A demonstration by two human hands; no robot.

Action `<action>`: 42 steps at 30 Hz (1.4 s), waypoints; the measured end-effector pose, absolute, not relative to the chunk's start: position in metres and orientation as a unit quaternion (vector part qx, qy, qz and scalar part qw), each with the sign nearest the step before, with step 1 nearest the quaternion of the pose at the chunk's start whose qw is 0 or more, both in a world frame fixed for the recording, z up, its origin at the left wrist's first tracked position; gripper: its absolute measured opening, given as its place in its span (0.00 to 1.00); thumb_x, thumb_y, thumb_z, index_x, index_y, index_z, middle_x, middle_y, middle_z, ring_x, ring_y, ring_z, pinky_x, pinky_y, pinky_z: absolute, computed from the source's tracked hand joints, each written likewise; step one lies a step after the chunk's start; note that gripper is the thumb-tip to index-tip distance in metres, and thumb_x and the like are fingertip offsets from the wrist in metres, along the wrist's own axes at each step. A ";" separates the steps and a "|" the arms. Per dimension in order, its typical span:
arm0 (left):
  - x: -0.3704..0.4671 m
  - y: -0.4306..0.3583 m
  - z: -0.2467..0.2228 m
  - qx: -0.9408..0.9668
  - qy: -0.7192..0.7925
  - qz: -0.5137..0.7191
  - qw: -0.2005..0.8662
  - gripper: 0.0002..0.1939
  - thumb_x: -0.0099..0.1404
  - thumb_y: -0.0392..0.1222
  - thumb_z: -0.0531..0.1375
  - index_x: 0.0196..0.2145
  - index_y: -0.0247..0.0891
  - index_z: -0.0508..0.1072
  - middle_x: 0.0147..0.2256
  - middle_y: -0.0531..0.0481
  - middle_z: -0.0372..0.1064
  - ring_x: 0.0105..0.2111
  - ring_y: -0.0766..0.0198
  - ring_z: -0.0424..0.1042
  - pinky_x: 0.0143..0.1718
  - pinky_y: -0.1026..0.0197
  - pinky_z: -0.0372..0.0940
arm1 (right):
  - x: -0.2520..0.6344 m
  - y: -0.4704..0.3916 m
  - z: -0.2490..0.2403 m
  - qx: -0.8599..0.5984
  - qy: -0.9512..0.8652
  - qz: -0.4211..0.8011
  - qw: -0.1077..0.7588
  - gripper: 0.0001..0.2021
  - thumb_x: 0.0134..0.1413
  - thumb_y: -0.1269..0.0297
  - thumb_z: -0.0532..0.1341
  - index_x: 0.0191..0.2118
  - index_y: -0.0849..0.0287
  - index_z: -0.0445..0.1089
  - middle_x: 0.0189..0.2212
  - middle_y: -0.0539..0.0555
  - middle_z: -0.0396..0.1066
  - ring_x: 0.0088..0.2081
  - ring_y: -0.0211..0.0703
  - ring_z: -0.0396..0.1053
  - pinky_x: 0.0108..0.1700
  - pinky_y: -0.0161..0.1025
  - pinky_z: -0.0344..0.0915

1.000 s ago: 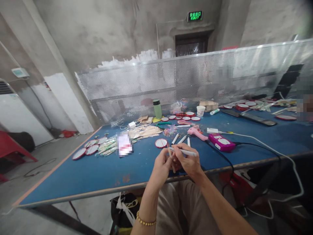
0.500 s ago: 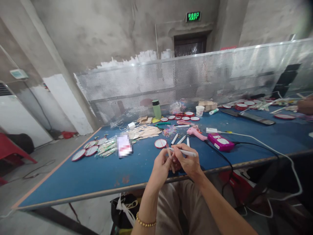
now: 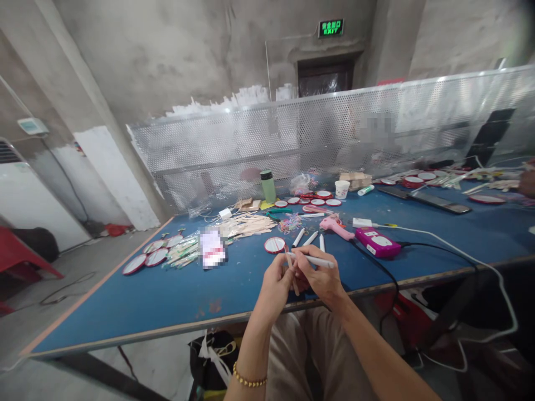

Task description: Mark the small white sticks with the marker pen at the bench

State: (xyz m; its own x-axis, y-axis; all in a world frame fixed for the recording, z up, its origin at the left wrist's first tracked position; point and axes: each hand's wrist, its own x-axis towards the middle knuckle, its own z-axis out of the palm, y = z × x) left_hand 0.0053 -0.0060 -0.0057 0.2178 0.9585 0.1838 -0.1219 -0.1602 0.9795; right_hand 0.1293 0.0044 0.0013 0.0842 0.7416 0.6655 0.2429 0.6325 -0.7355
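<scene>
Near the table's front edge my left hand (image 3: 275,281) is closed on a flat wooden stick (image 3: 296,285), which slants between the hands. My right hand (image 3: 324,277) grips a white marker (image 3: 320,260), its tip pointing left at the upper part of the stick. The fingers of both hands are close together and partly hide the stick. Just beyond them lies a round white disc with a red rim (image 3: 275,245). Three more markers (image 3: 310,238) rest on the blue table (image 3: 188,301) beyond my right hand.
A pink glue gun (image 3: 336,227) and a magenta box (image 3: 377,243) with cables lie to the right. Wooden sticks (image 3: 251,224), a green bottle (image 3: 268,187), a paper cup (image 3: 341,189) and phones (image 3: 439,202) lie farther back. Another person's hand (image 3: 527,181) is at the far right.
My hands and the marker have barely moved. The other person's hand at the far right has shifted slightly.
</scene>
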 end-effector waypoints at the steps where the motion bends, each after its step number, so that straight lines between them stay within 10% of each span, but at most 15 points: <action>1: 0.005 -0.006 -0.006 0.569 0.365 0.506 0.536 0.21 0.58 0.55 0.63 0.40 0.35 0.66 0.25 0.54 0.68 0.22 0.66 0.70 0.25 0.63 0.68 | 0.129 0.004 0.001 -0.381 -0.646 0.198 0.631 0.11 0.57 0.61 0.57 0.30 0.59 0.75 0.22 0.51 0.74 0.22 0.37 0.70 0.26 0.31 0.67; 42: 0.005 -0.008 -0.005 0.566 0.367 0.506 0.537 0.20 0.58 0.54 0.63 0.39 0.37 0.65 0.24 0.55 0.67 0.21 0.66 0.68 0.26 0.62 0.67 | 0.127 0.004 0.000 -0.392 -0.636 0.197 0.635 0.11 0.56 0.60 0.57 0.31 0.58 0.75 0.23 0.51 0.75 0.23 0.38 0.71 0.26 0.32 0.68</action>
State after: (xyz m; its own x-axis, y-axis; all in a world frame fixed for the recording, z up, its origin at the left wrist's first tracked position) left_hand 0.0052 -0.0079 -0.0047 0.2187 0.9594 0.1782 -0.1271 -0.1530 0.9800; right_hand 0.1275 0.0037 0.0002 0.1132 0.7490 0.6528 0.2492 0.6146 -0.7484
